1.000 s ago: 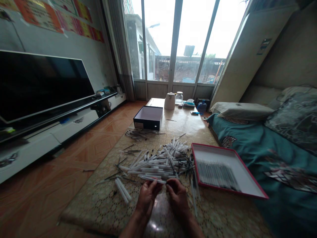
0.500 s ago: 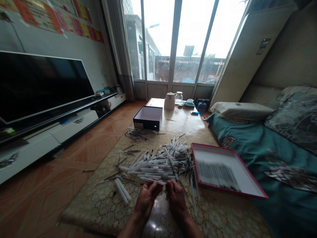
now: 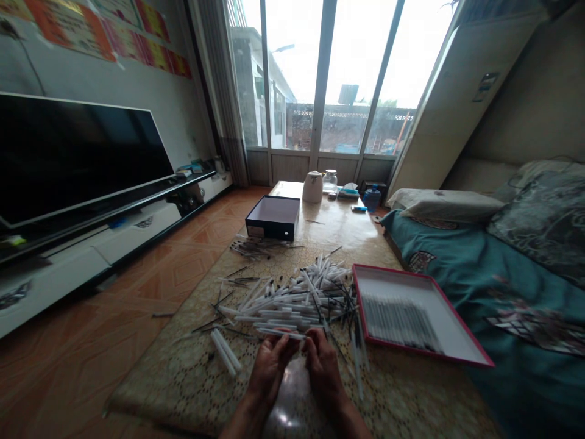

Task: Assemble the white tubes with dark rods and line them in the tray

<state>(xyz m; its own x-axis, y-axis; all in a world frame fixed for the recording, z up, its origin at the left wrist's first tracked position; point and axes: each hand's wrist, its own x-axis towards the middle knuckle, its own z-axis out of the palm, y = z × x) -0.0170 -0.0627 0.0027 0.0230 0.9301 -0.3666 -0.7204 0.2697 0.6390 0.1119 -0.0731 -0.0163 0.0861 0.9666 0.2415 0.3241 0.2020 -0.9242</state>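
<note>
My left hand (image 3: 269,363) is closed in a pinch round a slim white pen barrel (image 3: 291,335), which lies almost level and points right. At the barrel's right end, the fingers of my right hand (image 3: 323,361) are pressed together; what they grip is too small to make out. Just beyond both hands spreads a heap of white pen barrels (image 3: 283,314) mixed with thin dark refills (image 3: 338,314). A few loose barrels (image 3: 225,352) lie left of my left hand. To the right, a pink-edged box lid (image 3: 461,317) holds a row of pens (image 3: 400,322) side by side.
A dark box (image 3: 273,228) stands open on the patterned table (image 3: 183,378), with more thin pieces (image 3: 256,247) before it. Farther back are a kettle (image 3: 313,188), a glass jar (image 3: 329,182) and a tissue pack (image 3: 348,191). A sofa (image 3: 457,256) flanks the right side.
The right hand's fingers have shifted slightly at the end of the barrel. My left hand keeps its hold, and the things on the table lie as before.
</note>
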